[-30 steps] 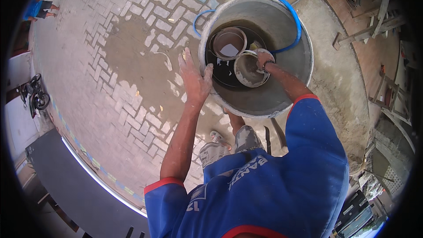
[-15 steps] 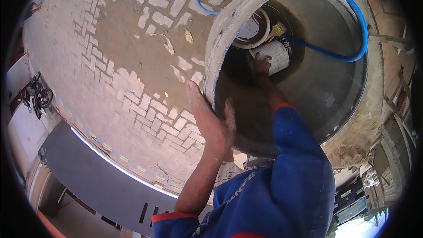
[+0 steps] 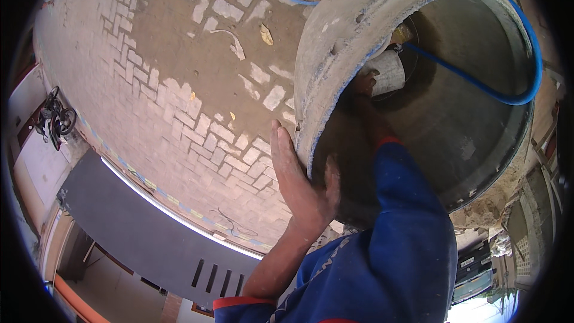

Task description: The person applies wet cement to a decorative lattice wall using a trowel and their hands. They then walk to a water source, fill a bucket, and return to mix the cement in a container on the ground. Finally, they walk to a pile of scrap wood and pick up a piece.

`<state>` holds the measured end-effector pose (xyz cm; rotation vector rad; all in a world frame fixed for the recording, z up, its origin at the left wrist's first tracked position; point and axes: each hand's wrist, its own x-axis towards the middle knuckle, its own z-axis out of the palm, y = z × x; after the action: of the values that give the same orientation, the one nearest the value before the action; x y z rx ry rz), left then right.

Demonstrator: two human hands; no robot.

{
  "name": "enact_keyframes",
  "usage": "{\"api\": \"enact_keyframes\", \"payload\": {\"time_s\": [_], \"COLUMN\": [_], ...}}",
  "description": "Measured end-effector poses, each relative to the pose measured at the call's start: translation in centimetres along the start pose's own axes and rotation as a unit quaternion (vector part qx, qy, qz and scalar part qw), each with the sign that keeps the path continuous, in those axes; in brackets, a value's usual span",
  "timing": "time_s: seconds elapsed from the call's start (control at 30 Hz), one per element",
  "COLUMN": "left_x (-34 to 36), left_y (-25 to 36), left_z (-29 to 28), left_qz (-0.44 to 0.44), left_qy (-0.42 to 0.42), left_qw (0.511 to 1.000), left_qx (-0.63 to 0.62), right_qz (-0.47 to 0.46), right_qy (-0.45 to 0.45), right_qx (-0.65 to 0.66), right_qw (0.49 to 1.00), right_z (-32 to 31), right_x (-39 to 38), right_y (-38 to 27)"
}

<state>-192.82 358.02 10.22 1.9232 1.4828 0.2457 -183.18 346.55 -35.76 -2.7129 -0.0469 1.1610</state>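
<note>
Toward the left edge of the view, a parked motorcycle [image 3: 54, 118] beside a pale wall, then a dark grey panel [image 3: 149, 221] with slots, slanting toward the lower edge. Next, interlocking paving bricks [image 3: 173, 134], partly covered by a grey-brown patch [image 3: 179, 42] of damp-looking grit, with a dry leaf [image 3: 266, 34] on top. Right of that, the left hand [image 3: 308, 188] at the near left rim of a large cylindrical concrete tank [image 3: 335, 42]: unclenched, with straightened fingers outside the wall, thumb inside and the rim between. Deep inside the tank, in shade, the right hand [image 3: 363, 84], apparently curled in a grasp on the left end of a whitish cylindrical pail [image 3: 390, 73]; exact finger placement too dark to tell. Pail directly right of the right hand and touching it, tipped by its look, with the long axis seemingly running left to right; well apart from the left hand. Just beyond the pail, a small yellowish object [image 3: 402, 34], too shaded to identify. Farthest right, a blue hose [image 3: 520, 98], looping along the rim and down into the tank toward the pail.
</note>
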Motion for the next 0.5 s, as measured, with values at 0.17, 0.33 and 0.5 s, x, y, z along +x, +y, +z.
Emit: {"api": "enact_keyframes", "payload": {"time_s": [0.17,0.33,0.5], "left_x": [0.0,0.2,-0.1], "left_y": [-0.2,-0.1,-0.4], "left_z": [0.0,-0.3,0.5], "left_qz": [0.005,0.01,0.008], "left_qy": [0.01,0.017,0.048], "left_qw": [1.0,1.0,0.999], "left_qx": [0.008,-0.019,-0.017], "right_qz": [0.033,-0.111,-0.141], "right_qy": [-0.002,-0.04,-0.089], "right_qx": [-0.034,-0.183,-0.159], "right_qw": [0.999,0.976,0.973], "right_z": [-1.2,-3.1,-7.3], "right_x": [0.1,1.1,0.8], "right_y": [-1.3,0.3,0.8]}}
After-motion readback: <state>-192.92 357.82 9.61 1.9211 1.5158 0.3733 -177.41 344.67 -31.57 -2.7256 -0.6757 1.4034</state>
